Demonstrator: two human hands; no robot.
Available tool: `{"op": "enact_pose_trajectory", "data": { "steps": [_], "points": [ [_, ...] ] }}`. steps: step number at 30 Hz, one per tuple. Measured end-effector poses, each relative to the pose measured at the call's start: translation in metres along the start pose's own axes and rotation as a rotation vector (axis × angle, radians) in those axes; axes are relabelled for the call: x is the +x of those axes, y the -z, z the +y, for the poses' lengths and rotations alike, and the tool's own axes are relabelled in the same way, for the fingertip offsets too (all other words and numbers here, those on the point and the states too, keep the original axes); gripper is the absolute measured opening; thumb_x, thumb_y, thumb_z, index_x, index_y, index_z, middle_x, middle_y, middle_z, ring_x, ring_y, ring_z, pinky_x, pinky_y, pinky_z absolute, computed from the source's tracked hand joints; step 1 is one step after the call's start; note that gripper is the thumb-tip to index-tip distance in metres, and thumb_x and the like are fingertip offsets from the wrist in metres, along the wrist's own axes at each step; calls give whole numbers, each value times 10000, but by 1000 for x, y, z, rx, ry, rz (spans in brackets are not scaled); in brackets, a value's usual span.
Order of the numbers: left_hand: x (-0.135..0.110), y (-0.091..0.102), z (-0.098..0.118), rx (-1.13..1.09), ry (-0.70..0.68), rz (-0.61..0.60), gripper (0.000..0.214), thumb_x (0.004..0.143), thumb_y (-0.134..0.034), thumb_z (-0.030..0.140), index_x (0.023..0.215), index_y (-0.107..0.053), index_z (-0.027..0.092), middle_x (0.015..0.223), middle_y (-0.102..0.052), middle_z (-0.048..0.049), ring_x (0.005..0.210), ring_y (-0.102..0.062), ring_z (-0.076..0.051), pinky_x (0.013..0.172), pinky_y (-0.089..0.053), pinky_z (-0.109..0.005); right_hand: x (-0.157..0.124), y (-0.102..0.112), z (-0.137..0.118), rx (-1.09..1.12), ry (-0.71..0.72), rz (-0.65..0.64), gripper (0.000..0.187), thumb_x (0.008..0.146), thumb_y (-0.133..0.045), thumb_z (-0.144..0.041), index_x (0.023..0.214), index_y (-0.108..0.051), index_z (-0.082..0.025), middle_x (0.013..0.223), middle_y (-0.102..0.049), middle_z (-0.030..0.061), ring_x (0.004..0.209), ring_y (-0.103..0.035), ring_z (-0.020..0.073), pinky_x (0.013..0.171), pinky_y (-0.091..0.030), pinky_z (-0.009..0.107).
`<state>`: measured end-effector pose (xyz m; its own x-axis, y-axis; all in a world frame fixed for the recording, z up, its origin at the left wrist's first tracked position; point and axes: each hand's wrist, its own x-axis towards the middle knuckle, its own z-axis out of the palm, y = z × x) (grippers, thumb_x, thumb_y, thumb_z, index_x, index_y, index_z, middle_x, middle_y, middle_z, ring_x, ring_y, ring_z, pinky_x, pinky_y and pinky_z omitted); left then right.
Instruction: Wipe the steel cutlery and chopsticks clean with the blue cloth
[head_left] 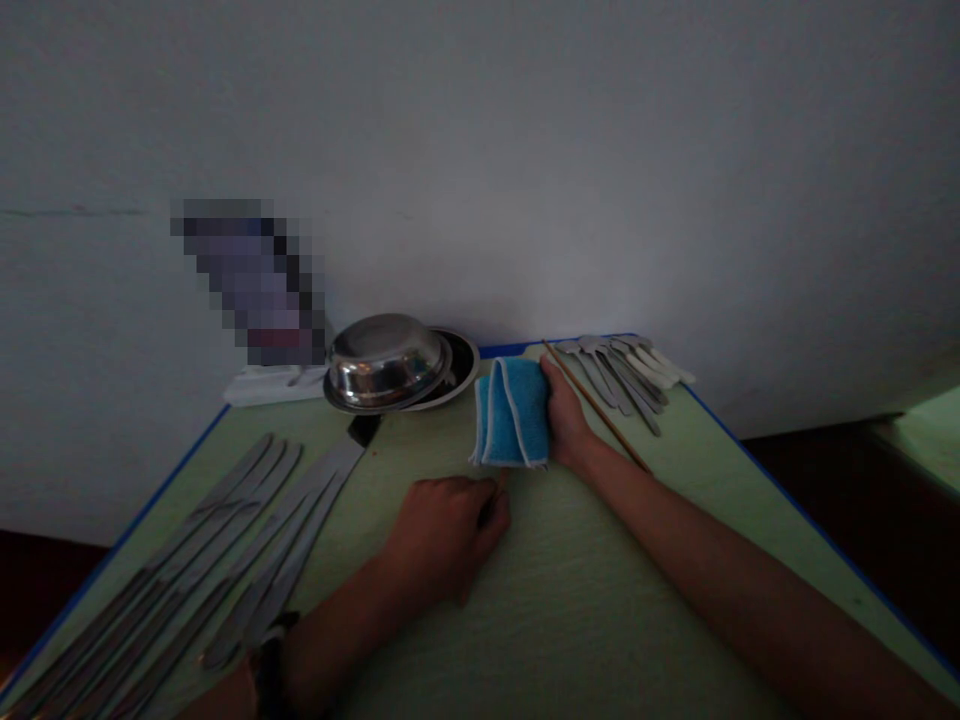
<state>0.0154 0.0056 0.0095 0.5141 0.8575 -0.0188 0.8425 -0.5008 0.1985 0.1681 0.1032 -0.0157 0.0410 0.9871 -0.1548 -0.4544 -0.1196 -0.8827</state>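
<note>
A folded blue cloth [519, 412] with white edging is in my right hand [568, 412], whose fingers are closed round its far side and mostly hidden. Just in front of the cloth, my left hand [452, 522] is closed with the knuckles up. A short bit of a thin wooden chopstick [502, 481] shows between that hand and the cloth; its far part is hidden. Another brown chopstick [600, 411] lies on the table just right of my right hand.
Stacked metal bowls [386, 360] stand by the wall. Several knives [225, 510] lie along the left of the green table [600, 600]. Spoons and forks [611, 375] lie at the back right. A blurred-out upright object [251, 285] stands at the back left on a white base [262, 388].
</note>
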Motion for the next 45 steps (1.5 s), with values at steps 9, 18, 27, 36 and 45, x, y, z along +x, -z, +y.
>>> {"op": "enact_pose_trajectory", "data": {
  "steps": [9,18,27,36,45],
  "points": [
    [0,-1,-2,-13,-25,0,323,878,-377,297,705,-624,182,650,-661,-23,577,-605,-164,568,-392,-271,-3,-1,3,-112,47,119,409,703,-517,-609,670,-582,-207,650,-619,-11,750,-578,177,754,-447,318],
    [-2,2,-4,7,-156,-31,310,855,-400,278,633,-587,169,587,-611,-23,521,-549,-148,526,-335,-263,5,2,5,-5,-6,271,362,736,-503,-555,704,-606,-209,639,-603,-16,662,-555,164,653,-454,307],
    [-2,3,-11,-20,-260,-54,273,841,-427,256,636,-583,167,566,-598,-6,503,-520,-122,526,-314,-249,4,-1,9,38,64,262,322,780,-465,-503,696,-578,-213,604,-573,-32,599,-527,145,627,-447,297],
    [-2,4,-7,-53,-267,-52,280,832,-434,248,604,-572,160,523,-566,0,473,-494,-112,516,-308,-239,4,-2,11,31,89,278,341,780,-458,-513,673,-580,-213,602,-577,-28,616,-538,152,661,-449,302],
    [-3,5,-5,-94,-257,-50,297,837,-429,252,591,-568,160,507,-531,9,461,-465,-103,506,-298,-236,4,-2,10,43,52,292,324,772,-468,-505,655,-566,-219,573,-564,-32,598,-532,157,628,-444,302]
  ]
}}
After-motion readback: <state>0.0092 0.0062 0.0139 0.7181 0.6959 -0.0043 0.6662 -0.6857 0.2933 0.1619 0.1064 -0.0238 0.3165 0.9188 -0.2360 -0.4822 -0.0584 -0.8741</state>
